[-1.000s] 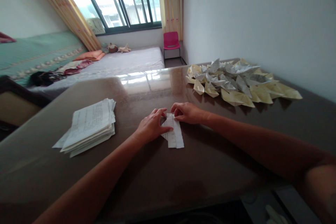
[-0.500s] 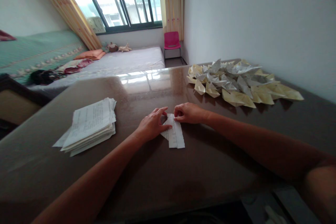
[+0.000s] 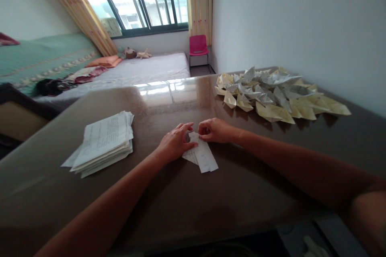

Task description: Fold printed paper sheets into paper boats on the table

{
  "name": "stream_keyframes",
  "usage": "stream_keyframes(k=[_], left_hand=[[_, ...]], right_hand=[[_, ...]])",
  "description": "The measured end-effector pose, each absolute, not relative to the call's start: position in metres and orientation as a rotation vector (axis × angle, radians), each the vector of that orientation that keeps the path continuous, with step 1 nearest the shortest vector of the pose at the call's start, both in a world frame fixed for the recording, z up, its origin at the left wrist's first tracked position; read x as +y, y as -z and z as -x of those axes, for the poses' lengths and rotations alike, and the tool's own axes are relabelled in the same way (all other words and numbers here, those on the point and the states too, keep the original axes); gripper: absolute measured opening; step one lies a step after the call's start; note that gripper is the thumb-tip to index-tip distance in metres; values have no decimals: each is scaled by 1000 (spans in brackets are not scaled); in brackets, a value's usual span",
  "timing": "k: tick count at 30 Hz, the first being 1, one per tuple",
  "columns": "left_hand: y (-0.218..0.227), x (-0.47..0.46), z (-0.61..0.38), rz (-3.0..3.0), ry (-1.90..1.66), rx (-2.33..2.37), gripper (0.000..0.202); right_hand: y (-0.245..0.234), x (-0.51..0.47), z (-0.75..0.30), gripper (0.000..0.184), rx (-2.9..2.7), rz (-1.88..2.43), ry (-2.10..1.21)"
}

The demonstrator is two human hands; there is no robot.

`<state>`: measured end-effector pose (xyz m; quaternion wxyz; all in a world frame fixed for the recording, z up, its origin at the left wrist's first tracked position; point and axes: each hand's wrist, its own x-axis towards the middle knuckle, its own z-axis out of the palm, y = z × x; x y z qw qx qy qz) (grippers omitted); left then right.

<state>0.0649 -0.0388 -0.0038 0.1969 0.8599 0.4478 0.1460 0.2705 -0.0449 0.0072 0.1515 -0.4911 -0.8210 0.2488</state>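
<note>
A small folded sheet of white paper lies slanted on the brown tabletop, with a long strip on top and a triangular flap at its left. My left hand holds the sheet's upper left part, thumb pressed on top and index finger arched above the far end. The lower fingers are partly hidden. At the upper right edge, my right hand is closed, its thumb and curled index finger pinching the paper. Both forearms rest low over the table.
A stack of printed sheets lies at the left on the glossy table. Many folded paper boats, white and yellowish, are heaped at the right near the wall. Beyond the table are a bed and a pink chair.
The folded paper has turned, its near end swinging to the right, and more of the left flap shows. Both hands stay at the paper with little movement.
</note>
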Motion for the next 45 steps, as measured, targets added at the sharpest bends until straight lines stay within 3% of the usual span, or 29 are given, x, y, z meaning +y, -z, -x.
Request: stream_keyframes(k=[5,9,12,14,18,23,27,33,45], left_hand=[[-2,-36,-64,-2271,-571,1179,24],[-5,-32,-60,-2154,-827,1234,23],[-6,-32,-56,-2247,-1015,1240,18],[-6,-33,-52,-2494,-1058,1243,12],[-8,-37,-48,-3017,-710,1145,18],[-14,-41,-47,-3064,-200,1058,25],[-13,-39,-45,-2955,-228,1098,28],[2,-21,-44,-2629,-396,1254,31],[4,-22,-55,-2578,-358,1479,30]], right_hand=[[-8,-43,-271,20,-2064,1148,-863],[-10,-40,-280,37,-2064,1186,-885],[-11,-44,-285,15,-2171,1200,-519],[-12,-48,-285,12,-2263,1176,-105],[-10,-53,-283,13,-2604,1107,325],[-16,-56,-287,16,-2848,1092,221],[-20,-54,-297,24,-2823,1119,1],[-2,-37,-305,22,-2444,1345,-617],[2,-38,-297,23,-2421,1651,-389]])
